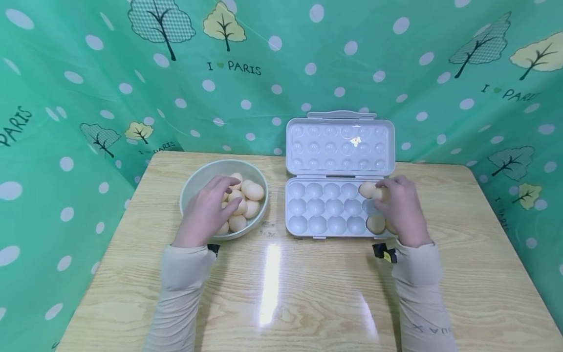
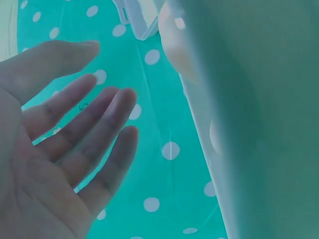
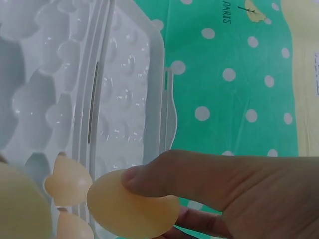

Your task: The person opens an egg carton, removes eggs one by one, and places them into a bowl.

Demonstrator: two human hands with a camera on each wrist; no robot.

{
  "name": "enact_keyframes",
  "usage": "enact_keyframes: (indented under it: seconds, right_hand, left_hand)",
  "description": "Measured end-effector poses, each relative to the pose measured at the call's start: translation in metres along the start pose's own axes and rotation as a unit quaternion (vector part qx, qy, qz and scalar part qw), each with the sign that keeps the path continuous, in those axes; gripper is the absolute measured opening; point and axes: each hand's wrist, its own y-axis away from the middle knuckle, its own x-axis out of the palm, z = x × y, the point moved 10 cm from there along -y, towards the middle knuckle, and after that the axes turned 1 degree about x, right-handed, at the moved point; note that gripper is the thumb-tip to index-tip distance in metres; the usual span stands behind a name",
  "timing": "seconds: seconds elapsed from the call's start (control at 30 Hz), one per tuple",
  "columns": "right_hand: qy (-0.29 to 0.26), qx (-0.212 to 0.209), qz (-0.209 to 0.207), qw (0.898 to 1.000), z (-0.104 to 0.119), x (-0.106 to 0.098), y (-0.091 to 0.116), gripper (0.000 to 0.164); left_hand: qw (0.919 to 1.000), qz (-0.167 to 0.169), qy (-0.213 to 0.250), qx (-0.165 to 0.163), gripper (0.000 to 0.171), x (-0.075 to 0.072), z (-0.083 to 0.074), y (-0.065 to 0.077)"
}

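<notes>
While the right hand (image 1: pixel 404 210) pinched an egg (image 3: pixel 132 206) between the thumb on top and the fingers beneath, that egg lay on its side above the right end of the back row of the egg carton (image 1: pixel 325 215). Its long axis ran nearly level across the right wrist view, dipping slightly to the right; which end was the blunter I could not tell, nor whether its shell touched the pocket. Just left of it sat a seated egg (image 1: pixel 367 190), with another egg (image 1: pixel 376 224) in the front row. The egg carton stretched lengthwise from left to right on the table (image 1: pixel 330 293), its lid (image 1: pixel 338 156) thrown back toward the curtain (image 1: pixel 246 93).

Over the bowl (image 1: pixel 211 171) to the left hung the left hand (image 1: pixel 204 210), fingers spread and gently bent, thumb apart. Loose eggs (image 1: pixel 252 209) filled the bowl at mixed angles, the rightmost egg (image 1: pixel 254 191) lying with its long axis roughly sideways.
</notes>
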Motion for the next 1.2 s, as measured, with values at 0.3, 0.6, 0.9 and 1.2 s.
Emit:
enact_keyframes:
  seconds: [0.3, 0.6, 0.9, 1.2]
  right_hand:
    - [-0.038, -0.005, 0.024, 0.999, 0.015, 0.007, -0.001, 0.032]
    - [-0.027, -0.05, 0.015, 0.998, 0.04, 0.015, -0.001, 0.031]
    - [-0.036, -0.07, 0.022, 0.997, 0.056, 0.021, 0.003, 0.031]
    - [-0.048, -0.133, 0.001, 0.99, 0.083, 0.02, 0.01, 0.033]
  left_hand:
    - [0.9995, 0.003, 0.01, 0.031, 0.037, 0.004, -0.014, -0.002]
    - [0.9981, 0.0, 0.024, 0.057, 0.039, 0.009, -0.027, -0.002]
    - [0.9955, -0.009, 0.033, 0.088, 0.037, 0.011, -0.04, -0.002]
    - [0.9896, -0.032, 0.022, 0.139, 0.036, 0.013, -0.058, 0.0]
